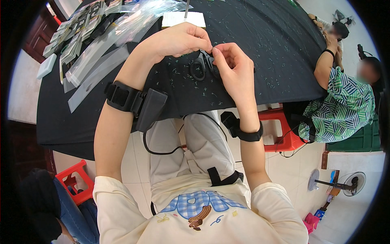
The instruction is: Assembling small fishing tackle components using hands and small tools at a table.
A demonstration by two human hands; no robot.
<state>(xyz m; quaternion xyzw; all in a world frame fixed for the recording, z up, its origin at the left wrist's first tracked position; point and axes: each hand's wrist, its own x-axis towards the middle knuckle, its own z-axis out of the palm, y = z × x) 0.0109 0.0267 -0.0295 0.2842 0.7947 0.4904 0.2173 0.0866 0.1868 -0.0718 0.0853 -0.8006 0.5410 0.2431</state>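
Note:
My left hand (178, 40) and my right hand (235, 67) meet fingertip to fingertip over the black cloth of the table. Both are closed in a pinch, thumb against forefinger. Whatever lies between the fingertips is too small to make out. Just beneath them, a pair of black-handled scissors (198, 70) rests on the cloth, its blades partly hidden by my hands. Right behind my left hand stands a white block (172, 19) with a thin metal rod (187, 9) upright in it. Small thread-like scraps (174, 83) are scattered about the cloth.
Clear plastic sleeves (97, 67) and stacks of printed packets (77, 38) cover the table's left side, beside a white box (46, 66). People sit at the right, one in a green patterned shirt (345, 101). Red stools (272, 128) stand by the table. Another person (75, 207) sits at lower left.

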